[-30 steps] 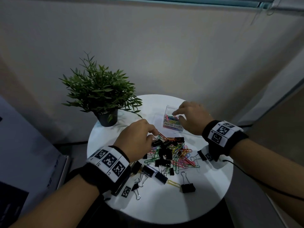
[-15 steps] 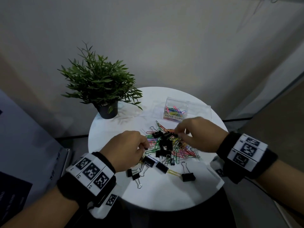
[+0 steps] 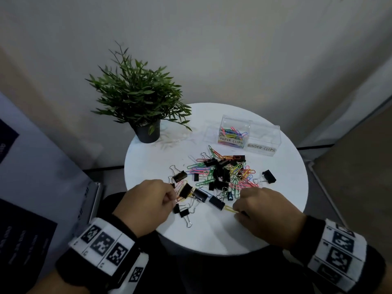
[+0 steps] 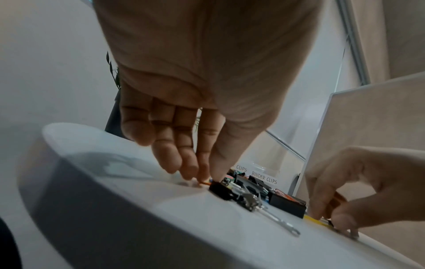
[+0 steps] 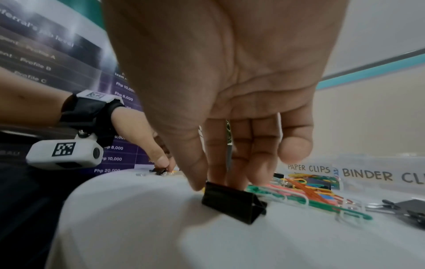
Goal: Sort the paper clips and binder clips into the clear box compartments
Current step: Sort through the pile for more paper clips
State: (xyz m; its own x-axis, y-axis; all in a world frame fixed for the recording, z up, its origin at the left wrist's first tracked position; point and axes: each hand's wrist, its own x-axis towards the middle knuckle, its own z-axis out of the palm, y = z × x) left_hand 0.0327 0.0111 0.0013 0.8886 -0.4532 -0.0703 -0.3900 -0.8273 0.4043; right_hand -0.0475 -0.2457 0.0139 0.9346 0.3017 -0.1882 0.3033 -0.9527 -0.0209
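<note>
A heap of coloured paper clips and black binder clips (image 3: 224,175) lies in the middle of the round white table (image 3: 212,236). Behind it stands the clear box (image 3: 250,134); its PAPER CLIPS compartment (image 3: 233,132) holds several coloured clips, while nothing shows inside the BINDER CLIPS compartment (image 3: 264,139). At the heap's near left edge my left hand (image 3: 175,197) pinches an orange paper clip (image 4: 204,183) beside a black binder clip (image 4: 220,190). My right hand (image 3: 235,210) is at the near right edge, thumb and fingers pinching a yellow paper clip (image 4: 317,221) flat on the table, just behind another binder clip (image 5: 232,202).
A potted green plant (image 3: 137,98) stands at the table's back left. One binder clip (image 3: 269,176) lies apart, right of the heap. A printed banner (image 3: 25,209) leans left of the table. The wall is close behind, and the table's rim is near my wrists.
My right hand came back from the clear box to the heap's near edge and closed on the yellow clip. My left hand drew back to the near left edge of the heap.
</note>
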